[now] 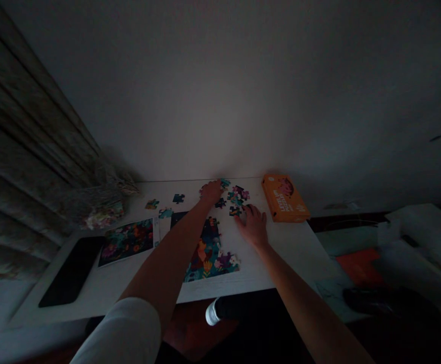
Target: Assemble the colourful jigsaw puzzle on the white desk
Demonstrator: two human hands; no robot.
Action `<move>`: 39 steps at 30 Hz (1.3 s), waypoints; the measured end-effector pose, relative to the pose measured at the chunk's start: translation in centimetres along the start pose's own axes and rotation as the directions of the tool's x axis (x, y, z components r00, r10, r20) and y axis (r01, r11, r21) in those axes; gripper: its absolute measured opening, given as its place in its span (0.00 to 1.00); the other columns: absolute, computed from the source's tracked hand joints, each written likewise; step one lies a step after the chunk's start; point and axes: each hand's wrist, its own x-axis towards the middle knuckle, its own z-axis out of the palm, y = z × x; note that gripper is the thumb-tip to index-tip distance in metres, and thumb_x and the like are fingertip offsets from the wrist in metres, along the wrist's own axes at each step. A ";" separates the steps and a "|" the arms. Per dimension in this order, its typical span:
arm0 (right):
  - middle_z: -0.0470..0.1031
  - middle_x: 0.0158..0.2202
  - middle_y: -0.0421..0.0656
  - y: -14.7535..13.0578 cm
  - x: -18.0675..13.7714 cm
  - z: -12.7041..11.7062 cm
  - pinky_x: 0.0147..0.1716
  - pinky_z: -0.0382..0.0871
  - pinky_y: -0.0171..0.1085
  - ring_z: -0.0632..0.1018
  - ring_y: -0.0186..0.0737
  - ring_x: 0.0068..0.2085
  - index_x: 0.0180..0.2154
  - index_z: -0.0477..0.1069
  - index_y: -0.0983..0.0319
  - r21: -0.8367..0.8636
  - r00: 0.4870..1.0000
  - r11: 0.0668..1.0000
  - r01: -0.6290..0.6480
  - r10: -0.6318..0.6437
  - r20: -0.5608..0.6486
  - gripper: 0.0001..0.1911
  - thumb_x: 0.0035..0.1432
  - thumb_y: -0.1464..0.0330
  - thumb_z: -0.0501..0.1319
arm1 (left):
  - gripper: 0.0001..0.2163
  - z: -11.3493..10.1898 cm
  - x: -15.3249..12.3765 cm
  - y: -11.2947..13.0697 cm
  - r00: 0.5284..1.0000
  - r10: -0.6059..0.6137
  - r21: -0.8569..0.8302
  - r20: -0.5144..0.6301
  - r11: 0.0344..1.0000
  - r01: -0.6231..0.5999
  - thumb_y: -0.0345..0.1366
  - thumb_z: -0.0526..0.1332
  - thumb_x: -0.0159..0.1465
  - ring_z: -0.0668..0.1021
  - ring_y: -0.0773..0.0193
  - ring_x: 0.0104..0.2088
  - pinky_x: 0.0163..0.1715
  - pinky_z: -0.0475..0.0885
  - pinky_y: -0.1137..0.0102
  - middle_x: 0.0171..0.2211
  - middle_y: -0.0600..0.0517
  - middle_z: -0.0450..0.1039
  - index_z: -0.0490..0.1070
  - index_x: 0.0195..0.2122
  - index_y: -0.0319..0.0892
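nearest the camera is a white sleeve (124, 331) on the left arm, which stretches far across the white table (296, 247). the left hand (211, 191) lies on a small heap of loose puzzle pieces (238, 196) at the table's far edge, fingers curled down over them (whether it pinches one i cannot tell in this dim light). the right hand (253, 223) rests flat, fingers spread, just near of the same scatter, its fingertips touching a piece or two, gripping nothing that shows. between the two arms, toward the near edge, sits the partly built puzzle (209, 255), dark blue with bright flowers. left of it lies a printed picture sheet (127, 240), and further left a black slab (71, 271). an orange box (284, 198) stands right of the hands, at the far right corner. two stray pieces (178, 198) lie far left of the heap.
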 end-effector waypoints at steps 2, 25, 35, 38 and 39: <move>0.68 0.66 0.58 0.0 0.0 0.0 0.68 0.49 0.66 0.67 0.58 0.66 0.62 0.68 0.60 0.009 1.000 1.000 -0.004 0.004 0.003 0.26 0.70 0.54 0.56 | 0.20 -0.2 0.5 0.0 1.000 -0.029 -0.034 0.006 0.999 0.029 0.40 0.67 0.66 0.75 0.41 0.60 0.63 0.63 0.50 0.57 0.35 0.76 0.71 0.58 0.40; 0.81 0.46 0.56 1.1 -0.1 -1.1 0.52 0.70 0.49 0.80 0.53 0.48 0.46 0.76 0.63 0.382 0.983 0.924 -0.027 0.093 -0.158 0.23 0.67 0.52 0.55 | 0.11 0.7 -15.3 1.3 0.978 -0.175 -0.817 0.114 0.544 0.193 0.26 0.70 0.55 0.82 0.65 0.32 0.35 0.79 0.70 0.34 0.52 0.79 0.77 0.40 0.40; 0.80 0.34 0.43 -0.2 -7.5 -5.8 0.39 0.76 0.41 0.81 0.44 0.37 0.51 0.75 0.59 0.788 0.955 0.596 -0.153 -0.115 0.273 0.27 0.58 0.49 0.66 | 0.10 1.0 -22.7 3.8 0.984 -0.078 -0.824 0.157 0.539 0.175 0.24 0.66 0.59 0.81 0.68 0.31 0.30 0.74 0.76 0.37 0.54 0.80 0.77 0.41 0.43; 0.82 0.38 0.44 0.0 -8.8 -6.3 0.42 0.76 0.43 0.82 0.44 0.39 0.47 0.77 0.59 0.791 0.942 0.587 -0.174 -0.135 0.308 0.22 0.57 0.53 0.68 | 0.12 1.3 -23.4 4.6 0.985 -0.037 -0.816 0.169 0.555 0.161 0.22 0.64 0.60 0.81 0.67 0.31 0.31 0.75 0.75 0.38 0.52 0.80 0.76 0.42 0.42; 0.83 0.37 0.44 0.1 -9.0 -6.3 0.42 0.77 0.43 0.82 0.45 0.39 0.45 0.77 0.59 0.787 0.940 0.588 -0.185 -0.129 0.316 0.21 0.56 0.53 0.68 | 0.12 1.4 -23.7 4.7 0.988 -0.018 -0.797 0.155 0.589 0.136 0.21 0.63 0.61 0.82 0.66 0.32 0.32 0.76 0.74 0.38 0.52 0.80 0.75 0.44 0.42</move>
